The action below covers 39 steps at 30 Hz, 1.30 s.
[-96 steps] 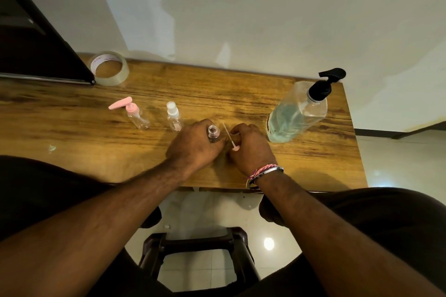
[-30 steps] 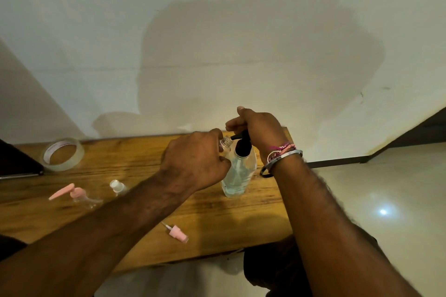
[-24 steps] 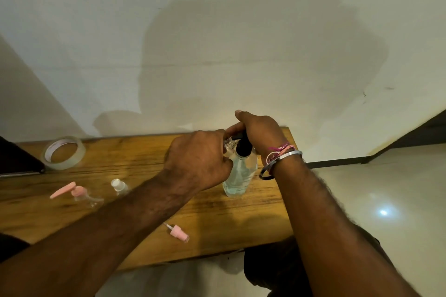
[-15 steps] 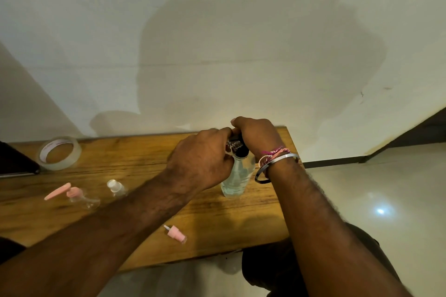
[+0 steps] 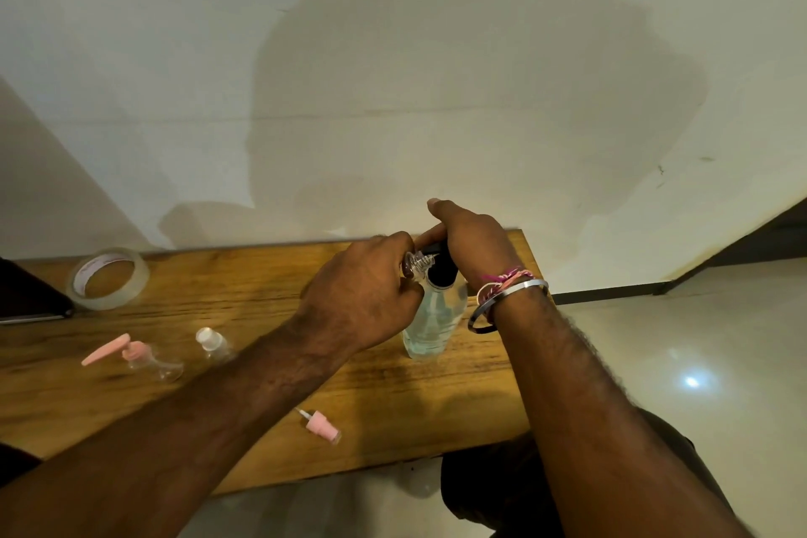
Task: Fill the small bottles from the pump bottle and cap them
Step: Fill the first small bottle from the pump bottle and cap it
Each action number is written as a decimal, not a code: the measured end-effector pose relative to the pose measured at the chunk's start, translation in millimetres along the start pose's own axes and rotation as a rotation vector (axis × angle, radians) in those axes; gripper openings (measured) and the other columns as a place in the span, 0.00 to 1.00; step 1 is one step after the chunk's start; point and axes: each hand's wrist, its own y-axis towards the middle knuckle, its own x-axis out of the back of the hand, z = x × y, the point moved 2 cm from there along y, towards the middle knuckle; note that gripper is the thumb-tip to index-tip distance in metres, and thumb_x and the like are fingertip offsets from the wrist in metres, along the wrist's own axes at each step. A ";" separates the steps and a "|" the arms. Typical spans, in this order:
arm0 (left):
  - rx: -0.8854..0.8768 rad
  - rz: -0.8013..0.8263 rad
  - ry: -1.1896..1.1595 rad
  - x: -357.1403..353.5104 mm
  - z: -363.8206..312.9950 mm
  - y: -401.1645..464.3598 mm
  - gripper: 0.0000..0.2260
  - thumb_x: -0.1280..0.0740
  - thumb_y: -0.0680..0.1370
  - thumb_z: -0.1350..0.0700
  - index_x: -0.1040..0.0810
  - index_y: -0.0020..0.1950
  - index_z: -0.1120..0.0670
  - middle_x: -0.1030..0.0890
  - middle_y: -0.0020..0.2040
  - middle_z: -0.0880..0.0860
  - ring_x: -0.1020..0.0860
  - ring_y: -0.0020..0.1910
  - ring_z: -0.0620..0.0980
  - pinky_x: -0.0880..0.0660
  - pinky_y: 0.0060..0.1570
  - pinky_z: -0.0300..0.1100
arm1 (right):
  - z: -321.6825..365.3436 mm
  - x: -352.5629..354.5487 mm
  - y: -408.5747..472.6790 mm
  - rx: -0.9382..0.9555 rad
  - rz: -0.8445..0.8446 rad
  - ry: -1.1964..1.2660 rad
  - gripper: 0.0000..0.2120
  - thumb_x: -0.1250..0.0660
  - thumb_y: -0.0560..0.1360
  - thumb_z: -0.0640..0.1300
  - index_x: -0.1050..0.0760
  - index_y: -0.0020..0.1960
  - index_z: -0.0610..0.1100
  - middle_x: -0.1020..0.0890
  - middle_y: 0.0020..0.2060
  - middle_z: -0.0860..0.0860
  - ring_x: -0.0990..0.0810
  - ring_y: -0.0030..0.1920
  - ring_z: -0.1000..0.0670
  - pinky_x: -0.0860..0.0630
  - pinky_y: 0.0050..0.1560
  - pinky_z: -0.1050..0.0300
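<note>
Wooden tabletop [image 5: 244,310]: left hand [image 5: 362,297] grips uncapped small bottle [image 5: 417,266], neck tilted rightward beneath pump bottle [image 5: 430,319] spout; right hand [image 5: 471,245], fingers extended, presses pump head.

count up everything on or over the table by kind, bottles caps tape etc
small bottles: 3 (one held by the left hand at, pink-pump one, white-capped one)
pump bottle: 1, right hand on its pump
loose pink cap: 1
tape roll: 1
total: 6
</note>
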 end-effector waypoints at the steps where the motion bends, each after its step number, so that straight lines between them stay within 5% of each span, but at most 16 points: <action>1: 0.003 -0.002 -0.006 -0.2 -0.2 -0.7 0.08 0.31 0.76 0.52 0.25 0.54 0.47 0.28 0.40 0.42 0.26 0.38 0.43 0.34 0.31 0.40 | -0.3 0.6 0.9 -0.003 -0.003 0.002 0.24 0.44 0.83 0.54 0.15 0.49 0.40 0.14 0.41 0.48 0.19 0.42 0.51 0.29 0.52 0.55; 6: 0.014 -0.016 -0.035 1.2 -1.3 0.4 0.08 0.31 0.76 0.52 0.25 0.54 0.47 0.25 0.42 0.44 0.26 0.38 0.44 0.35 0.31 0.40 | -2.3 2.7 2.1 -0.020 -0.011 0.031 0.23 0.43 0.83 0.55 0.14 0.46 0.42 0.14 0.38 0.50 0.20 0.40 0.52 0.29 0.47 0.56; 11: -0.014 -0.005 -0.054 2.3 -3.1 3.2 0.08 0.30 0.76 0.51 0.28 0.51 0.46 0.25 0.41 0.43 0.26 0.39 0.44 0.34 0.32 0.40 | -2.0 -0.7 6.0 0.047 0.012 -0.138 0.21 0.45 0.83 0.54 0.18 0.61 0.43 0.16 0.54 0.39 0.19 0.58 0.38 0.24 0.63 0.45; 14: -0.012 -0.004 -0.064 0.4 -2.3 2.9 0.08 0.30 0.76 0.51 0.27 0.51 0.46 0.26 0.41 0.43 0.26 0.39 0.44 0.34 0.32 0.40 | -2.6 -2.0 8.5 0.123 0.052 -0.372 0.19 0.47 0.85 0.46 0.22 0.65 0.41 0.19 0.59 0.35 0.22 0.61 0.33 0.26 0.64 0.40; 20: 0.002 0.005 -0.054 -0.9 0.6 2.8 0.07 0.31 0.76 0.52 0.28 0.50 0.45 0.25 0.42 0.43 0.25 0.40 0.46 0.32 0.33 0.41 | 3.8 -6.7 5.6 0.318 -0.050 -0.842 0.15 0.37 0.81 0.41 0.24 0.66 0.42 0.16 0.58 0.44 0.19 0.60 0.42 0.24 0.62 0.51; 23: 0.002 0.016 -0.061 -1.9 -1.1 2.1 0.08 0.31 0.76 0.53 0.28 0.51 0.46 0.25 0.43 0.44 0.25 0.41 0.46 0.33 0.33 0.42 | 1.5 -6.7 6.6 0.368 -0.064 -0.858 0.14 0.35 0.80 0.42 0.22 0.65 0.42 0.16 0.59 0.45 0.19 0.61 0.45 0.25 0.65 0.51; 28: -0.011 0.007 -0.067 -1.4 -4.7 1.6 0.09 0.31 0.76 0.54 0.26 0.55 0.48 0.23 0.45 0.45 0.24 0.42 0.49 0.34 0.32 0.40 | -8.8 -5.5 13.9 0.284 -0.144 -0.644 0.13 0.41 0.83 0.44 0.18 0.57 0.43 0.15 0.55 0.45 0.18 0.55 0.46 0.24 0.62 0.53; 31: -0.032 -0.007 -0.086 1.2 -5.2 2.9 0.09 0.31 0.76 0.54 0.28 0.53 0.47 0.23 0.44 0.46 0.24 0.41 0.49 0.34 0.32 0.42 | -5.5 -3.1 13.4 0.128 -0.026 -0.342 0.18 0.47 0.84 0.42 0.20 0.62 0.38 0.17 0.57 0.39 0.20 0.59 0.36 0.25 0.63 0.42; 35: -0.035 -0.012 -0.073 4.1 -4.0 3.5 0.12 0.32 0.76 0.54 0.24 0.59 0.47 0.26 0.42 0.42 0.26 0.39 0.45 0.35 0.32 0.39 | -0.3 1.6 0.0 -0.077 -0.023 0.163 0.27 0.43 0.80 0.60 0.15 0.47 0.41 0.13 0.40 0.45 0.16 0.47 0.43 0.23 0.56 0.47; 39: -0.033 0.003 -0.068 3.3 -3.9 2.7 0.11 0.31 0.76 0.54 0.25 0.58 0.46 0.30 0.39 0.40 0.28 0.37 0.42 0.35 0.32 0.39 | 3.8 0.7 -5.6 -0.121 0.033 0.212 0.32 0.42 0.77 0.68 0.15 0.45 0.40 0.13 0.39 0.44 0.15 0.45 0.42 0.23 0.54 0.48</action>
